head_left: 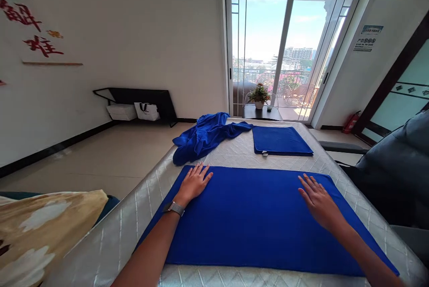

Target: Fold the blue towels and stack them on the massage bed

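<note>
One flat cloth underlies left grip and right grip.

Left hand: palm down, flat, fingers extended forward, thumb inward. Right hand: palm down, fingers extended forward and angled left, thumb inward. Hands well apart. Left forearm and right forearm: bare, reaching forward, converging toward the hands

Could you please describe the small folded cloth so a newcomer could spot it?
Find the quilted mattress before the sliding glass door. At its far end lies the folded blue cloth. Unlike the crumpled cloth to its left and the larger flat cloth nearer the camera, it is a compact rectangle with a white tag.
</note>
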Demonstrator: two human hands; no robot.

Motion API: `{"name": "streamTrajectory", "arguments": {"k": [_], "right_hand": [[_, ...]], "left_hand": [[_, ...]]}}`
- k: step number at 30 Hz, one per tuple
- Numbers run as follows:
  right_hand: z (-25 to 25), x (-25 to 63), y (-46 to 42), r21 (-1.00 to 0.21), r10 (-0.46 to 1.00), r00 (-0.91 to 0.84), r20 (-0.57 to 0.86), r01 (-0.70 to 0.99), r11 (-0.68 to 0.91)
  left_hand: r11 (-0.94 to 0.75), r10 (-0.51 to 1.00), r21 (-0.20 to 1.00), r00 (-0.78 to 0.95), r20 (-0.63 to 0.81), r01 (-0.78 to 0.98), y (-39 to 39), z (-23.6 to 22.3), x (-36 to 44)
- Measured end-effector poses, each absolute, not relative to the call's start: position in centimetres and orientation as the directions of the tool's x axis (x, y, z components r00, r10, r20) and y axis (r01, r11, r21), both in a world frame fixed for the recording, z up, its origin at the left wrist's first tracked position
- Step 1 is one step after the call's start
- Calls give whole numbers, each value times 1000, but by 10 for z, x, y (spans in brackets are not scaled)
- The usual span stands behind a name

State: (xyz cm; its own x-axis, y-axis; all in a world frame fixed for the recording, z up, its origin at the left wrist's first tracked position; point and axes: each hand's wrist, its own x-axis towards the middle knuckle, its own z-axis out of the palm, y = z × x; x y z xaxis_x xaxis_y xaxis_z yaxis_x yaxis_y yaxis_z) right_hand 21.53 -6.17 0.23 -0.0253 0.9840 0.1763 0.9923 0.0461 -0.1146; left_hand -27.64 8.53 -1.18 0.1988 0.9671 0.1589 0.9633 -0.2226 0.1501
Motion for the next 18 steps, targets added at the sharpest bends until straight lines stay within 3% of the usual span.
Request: {"name": "streamTrajectory", "arguments": {"k": [3, 6, 11, 15, 18], "right_hand": [[19, 143, -24, -165, 979, -185, 81, 967, 196], [10, 121, -1, -167, 978, -209, 2, 964, 206], [-20, 196, 7, -105, 997, -78, -15, 992, 76], [-42, 296, 0, -24, 993, 119, 7, 993, -119], [-57, 345, 0, -55, 972, 230, 37, 972, -228]], "left_hand": [[-219, 969, 138, 199, 148, 966, 84, -12, -276], [-222, 969, 121, 204, 141, 968, 87, -13, -286], [-162, 983, 131, 148, 107, 978, 100, -19, -315], [-161, 982, 161, 141, 127, 974, 106, -25, -335], [-160, 981, 180, 137, 138, 970, 105, -25, -345]]}}
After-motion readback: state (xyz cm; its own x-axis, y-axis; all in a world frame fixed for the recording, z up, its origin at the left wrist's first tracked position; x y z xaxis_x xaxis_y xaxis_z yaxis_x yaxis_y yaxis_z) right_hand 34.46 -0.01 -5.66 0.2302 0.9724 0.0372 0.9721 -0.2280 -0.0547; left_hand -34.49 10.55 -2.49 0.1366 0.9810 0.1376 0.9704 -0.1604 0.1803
